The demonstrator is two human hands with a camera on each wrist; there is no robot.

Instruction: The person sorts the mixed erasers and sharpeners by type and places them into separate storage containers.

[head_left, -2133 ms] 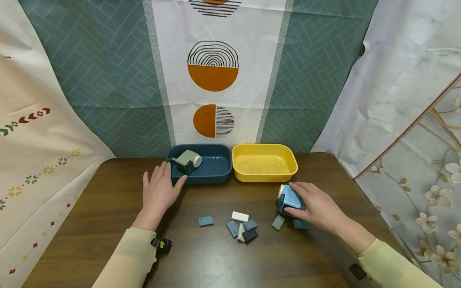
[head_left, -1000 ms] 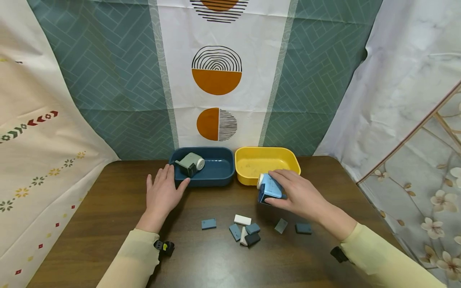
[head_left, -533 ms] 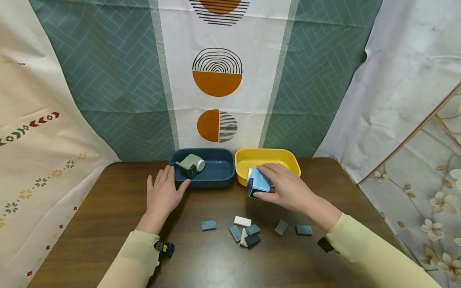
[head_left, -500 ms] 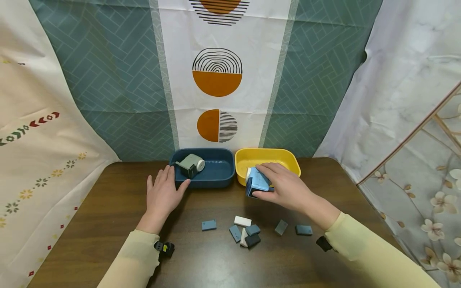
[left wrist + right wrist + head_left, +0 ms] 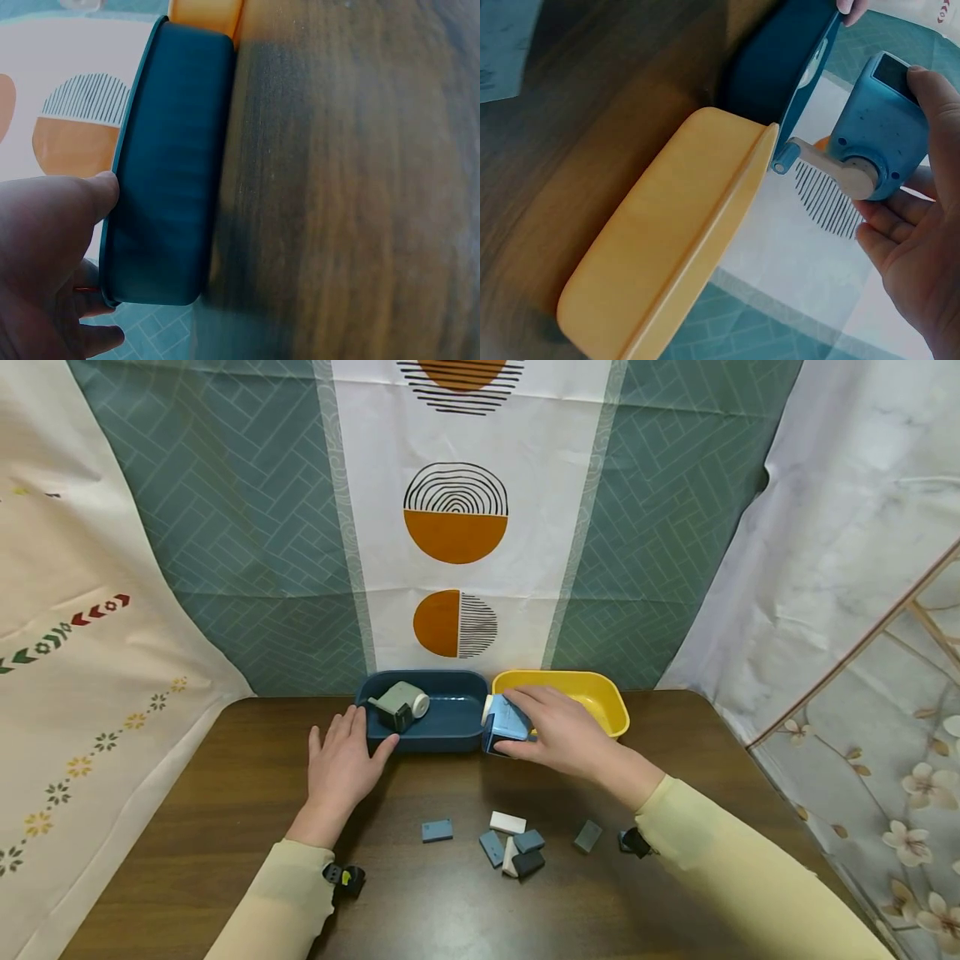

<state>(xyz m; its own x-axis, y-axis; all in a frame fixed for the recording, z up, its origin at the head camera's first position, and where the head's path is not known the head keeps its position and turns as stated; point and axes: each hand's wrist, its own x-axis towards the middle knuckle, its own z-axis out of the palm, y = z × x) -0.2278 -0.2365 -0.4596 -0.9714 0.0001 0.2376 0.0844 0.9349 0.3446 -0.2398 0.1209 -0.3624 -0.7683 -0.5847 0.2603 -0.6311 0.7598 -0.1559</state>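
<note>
A light-blue hand-crank pencil sharpener (image 5: pixel 507 720) with a dark drawer is in my right hand (image 5: pixel 562 731). In the right wrist view, my thumb and fingers grip the sharpener body (image 5: pixel 881 120), and its white crank arm (image 5: pixel 851 178) sticks out. It is held up where the yellow bin (image 5: pixel 615 714) and the dark-blue bin (image 5: pixel 457 742) meet. A green sharpener (image 5: pixel 399 702) of similar shape lies in the blue bin's left half. My left hand (image 5: pixel 341 772) rests at that bin's left front corner, its fingers extended and its thumb touching the rim (image 5: pixel 112 195).
Several small blocks lie on the brown table (image 5: pixel 247 793): a white block (image 5: pixel 507 822), a black block (image 5: pixel 528 863), a blue block (image 5: pixel 437 831) to the left and a grey-green block (image 5: pixel 588 836) to the right. A patterned cloth (image 5: pixel 457 485) hangs behind the bins.
My right hand has lifted the blue sharpener from the table at right and carried it left and back, past the front of the yellow bin. The left hand has stayed at the blue bin's corner.
</note>
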